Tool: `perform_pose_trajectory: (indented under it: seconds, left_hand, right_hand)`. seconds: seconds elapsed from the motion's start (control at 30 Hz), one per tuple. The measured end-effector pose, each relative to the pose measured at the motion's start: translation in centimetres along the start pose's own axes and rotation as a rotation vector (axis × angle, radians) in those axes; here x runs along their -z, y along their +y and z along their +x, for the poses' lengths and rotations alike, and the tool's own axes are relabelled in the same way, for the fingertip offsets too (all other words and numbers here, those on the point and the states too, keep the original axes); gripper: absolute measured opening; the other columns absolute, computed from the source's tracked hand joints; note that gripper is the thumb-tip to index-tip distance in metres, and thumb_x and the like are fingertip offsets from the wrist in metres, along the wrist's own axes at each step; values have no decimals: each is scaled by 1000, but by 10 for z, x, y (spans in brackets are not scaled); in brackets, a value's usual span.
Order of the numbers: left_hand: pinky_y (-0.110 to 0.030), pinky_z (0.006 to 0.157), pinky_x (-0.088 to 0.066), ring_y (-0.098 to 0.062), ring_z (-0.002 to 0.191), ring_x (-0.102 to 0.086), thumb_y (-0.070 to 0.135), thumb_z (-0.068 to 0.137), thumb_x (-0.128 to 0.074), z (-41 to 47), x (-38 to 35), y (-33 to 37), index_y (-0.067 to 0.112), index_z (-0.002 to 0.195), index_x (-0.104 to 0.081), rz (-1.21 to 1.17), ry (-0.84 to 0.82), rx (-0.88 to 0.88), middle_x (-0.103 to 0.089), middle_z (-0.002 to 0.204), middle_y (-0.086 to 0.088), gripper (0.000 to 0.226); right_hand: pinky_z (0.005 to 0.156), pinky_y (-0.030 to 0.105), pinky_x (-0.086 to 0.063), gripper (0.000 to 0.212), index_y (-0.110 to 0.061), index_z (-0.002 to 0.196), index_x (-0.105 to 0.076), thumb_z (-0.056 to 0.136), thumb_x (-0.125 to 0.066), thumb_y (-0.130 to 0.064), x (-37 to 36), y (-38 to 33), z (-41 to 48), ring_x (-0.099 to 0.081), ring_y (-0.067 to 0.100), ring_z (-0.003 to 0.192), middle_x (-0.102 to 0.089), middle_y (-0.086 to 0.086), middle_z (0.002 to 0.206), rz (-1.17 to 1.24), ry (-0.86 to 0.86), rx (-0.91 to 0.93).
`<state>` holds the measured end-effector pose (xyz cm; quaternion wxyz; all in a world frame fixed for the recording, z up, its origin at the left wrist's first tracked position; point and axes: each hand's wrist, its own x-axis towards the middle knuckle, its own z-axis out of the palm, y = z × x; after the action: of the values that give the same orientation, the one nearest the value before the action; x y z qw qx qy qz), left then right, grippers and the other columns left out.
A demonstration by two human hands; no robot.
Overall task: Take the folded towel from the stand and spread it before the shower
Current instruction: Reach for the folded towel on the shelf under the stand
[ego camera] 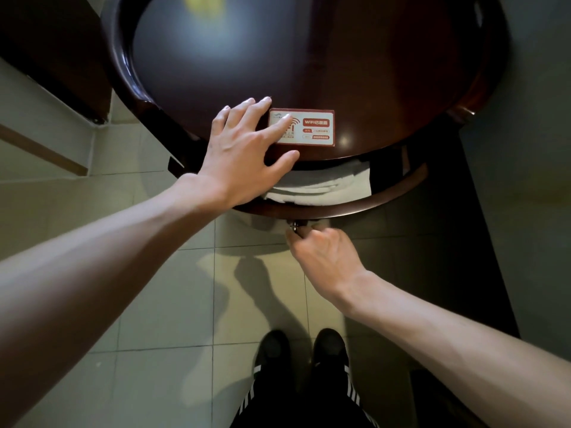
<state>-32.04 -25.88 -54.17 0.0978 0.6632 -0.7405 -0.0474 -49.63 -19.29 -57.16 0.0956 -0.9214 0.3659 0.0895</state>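
Towel [321, 186], white and folded, is noted lying in a drawer [398, 193] drawn out beneath the round top of the dark wooden stand [386, 72]; only its near folded edges are exposed, the rest being hidden under the tabletop. The left hand [244, 152] is laid flat on the top with fingers spread wide, gripping nothing, one fingertip overlapping a WiFi card [315, 126] on the surface. The right hand [324, 254] is curled closed around a small metal knob [296, 225] at the drawer front, below the towel. The towel is judged to be light, soft and limp, unlikely to slip and in no way fragile; if lifted by one layer it would be expected to fall open. A hold across the whole stacked fold at the near edge, thumb above and fingers beneath, is recommended. Clearance between towel and tabletop appears slight, so withdrawal toward the person is advised.
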Motion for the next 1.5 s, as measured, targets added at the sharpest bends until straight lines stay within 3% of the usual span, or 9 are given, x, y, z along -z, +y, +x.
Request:
perform_pose_trajectory:
  seconds: [0.13,0.43,0.6,0.67,0.77,1.1,1.5]
  left_hand:
    - [-49,116,-10,-32,142,-21,58,87,-38,-1,-2,1,27,141,-44,-7,3,9,-30,153,-14,62]
    - [-50,116,-9,-32,143,-20,56,88,-39,-2,-3,1,26,141,-44,-17,6,11,-29,154,-13,61]
    - [-50,116,-9,-32,142,-20,57,89,-40,-2,-6,-2,26,141,-44,-8,14,6,-29,153,-14,61]
    - [-50,116,-9,-32,142,-21,57,89,-40,-2,-6,-3,26,141,-44,-7,16,2,-29,153,-14,61]
    - [-50,116,-10,-32,142,-21,57,88,-39,-2,-7,-3,26,141,-44,-8,19,4,-29,153,-14,61]
    - [-50,116,-9,-32,143,-20,57,89,-39,-2,-9,-3,26,141,-44,-12,29,3,-29,153,-14,61]
    - [-51,117,-8,-32,143,-19,56,90,-38,-3,-9,-3,24,142,-43,-11,25,7,-27,154,-14,61]
  right_hand:
    - [69,34,-48,36,-6,124,-52,91,-38,-1,-4,-4,-10,-66,29,92,-67,8,108,33,3,28]
    - [70,35,-51,33,-7,112,-60,85,-42,1,-7,-12,-25,-65,28,92,-68,8,101,40,-29,64]
    - [57,30,-55,23,-9,92,-70,76,-54,-3,-8,-20,-37,-68,22,70,-71,4,79,20,-1,95]
    - [45,24,-51,19,-15,76,-72,66,-58,-8,-10,-22,-42,-65,15,54,-67,-3,62,-5,24,127]
    - [41,21,-47,15,-16,67,-71,60,-58,-13,-16,-28,-51,-61,10,48,-64,-5,55,-27,5,147]
    - [41,18,-44,12,-20,65,-73,55,-70,-25,-22,-41,-69,-59,5,47,-63,-9,54,-38,-21,164]
    - [39,18,-39,11,-19,62,-71,53,-73,-24,-20,-42,-70,-58,6,44,-61,-8,51,-21,12,120]
